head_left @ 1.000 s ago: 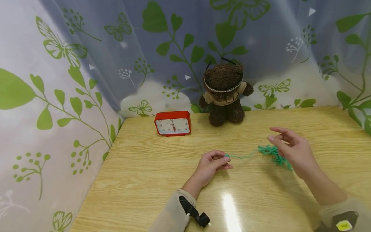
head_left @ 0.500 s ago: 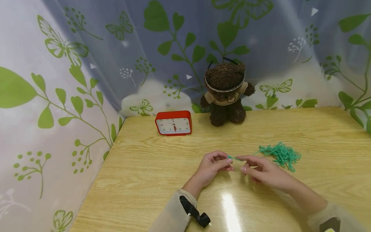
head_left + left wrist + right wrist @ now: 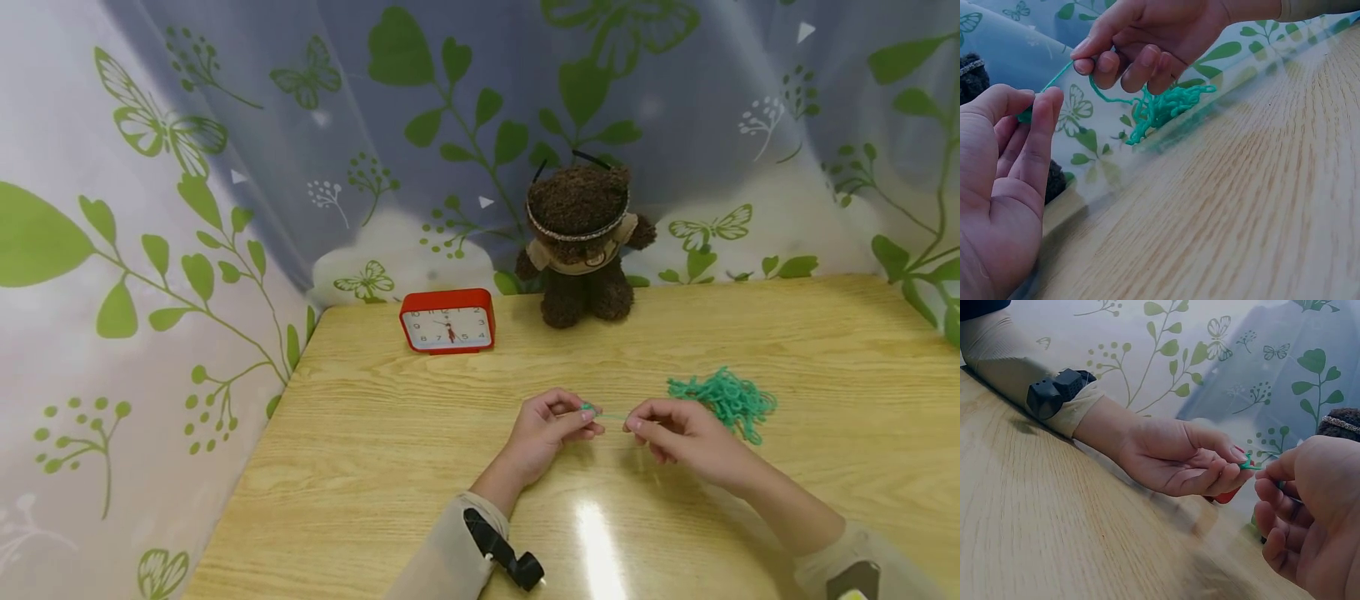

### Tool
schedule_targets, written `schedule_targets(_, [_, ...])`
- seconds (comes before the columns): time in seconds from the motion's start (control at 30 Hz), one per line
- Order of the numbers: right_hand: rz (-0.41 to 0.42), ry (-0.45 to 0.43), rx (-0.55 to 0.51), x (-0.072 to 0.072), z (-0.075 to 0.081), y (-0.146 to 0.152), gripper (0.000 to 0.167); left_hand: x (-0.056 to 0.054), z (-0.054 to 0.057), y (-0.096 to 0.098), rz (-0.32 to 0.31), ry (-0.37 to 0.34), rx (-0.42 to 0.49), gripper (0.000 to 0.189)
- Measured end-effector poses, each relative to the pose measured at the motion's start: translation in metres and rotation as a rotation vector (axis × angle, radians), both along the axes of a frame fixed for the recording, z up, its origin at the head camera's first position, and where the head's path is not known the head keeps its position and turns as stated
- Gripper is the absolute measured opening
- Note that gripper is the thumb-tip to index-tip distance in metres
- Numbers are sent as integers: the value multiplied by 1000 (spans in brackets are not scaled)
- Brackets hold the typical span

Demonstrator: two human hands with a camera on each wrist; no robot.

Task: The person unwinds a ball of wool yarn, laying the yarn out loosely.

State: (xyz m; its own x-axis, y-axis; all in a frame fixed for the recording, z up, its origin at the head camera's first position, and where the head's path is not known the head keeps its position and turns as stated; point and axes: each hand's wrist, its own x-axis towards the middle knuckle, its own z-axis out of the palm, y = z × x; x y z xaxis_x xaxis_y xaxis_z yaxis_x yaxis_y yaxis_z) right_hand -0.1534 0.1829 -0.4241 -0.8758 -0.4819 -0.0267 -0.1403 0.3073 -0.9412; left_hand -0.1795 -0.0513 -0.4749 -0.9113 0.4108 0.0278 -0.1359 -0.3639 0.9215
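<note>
Between thumb and fingers, my left hand [image 3: 543, 433] pinches a small wound bit of green yarn [image 3: 588, 407]. A short strand runs from it to my right hand [image 3: 693, 437], whose thumb and index finger pinch the yarn just to the right. In the left wrist view the strand [image 3: 1057, 76] looks straight between the two hands, then hangs in a curve to a loose heap of yarn [image 3: 1163, 109]. That heap [image 3: 731, 400] lies on the table behind my right hand. The wound bit is mostly hidden by the left fingers.
A red alarm clock [image 3: 447, 322] stands at the table's back left. A brown plush bear [image 3: 581, 242] sits at the back, against a patterned curtain [image 3: 450, 125]. The wooden table [image 3: 360, 467] reaches the curtain on its left and back sides.
My right hand has come down and left from above the yarn heap to beside the left hand, and now pinches the strand, drawn straight. The left hand has barely moved.
</note>
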Motion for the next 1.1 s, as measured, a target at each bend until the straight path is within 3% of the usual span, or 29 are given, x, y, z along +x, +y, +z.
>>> schedule_targets(0.1, [7, 6, -2, 0, 0, 0, 31, 0, 1, 0, 14, -5, 12, 8])
schedule_targets(0.3, [-21, 60, 0, 0, 3, 4, 29, 0, 3, 1, 47, 3, -22, 39])
schedule_targets(0.5, [-56, 105, -37, -2, 7, 10, 29, -1, 1, 0, 45, 16, -56, 37])
schedule_targets(0.73, [-122, 140, -102, -4, 15, 17, 22, -1, 2, 1, 32, -22, -79, 32])
schedule_targets(0.93, [-207, 147, -202, -6, 22, 24, 19, 0, 2, 1, 42, -34, -102, 30])
schedule_targets(1.1, [-263, 157, -352, -8, 27, 33, 19, 0, 3, 0, 58, -25, -115, 28])
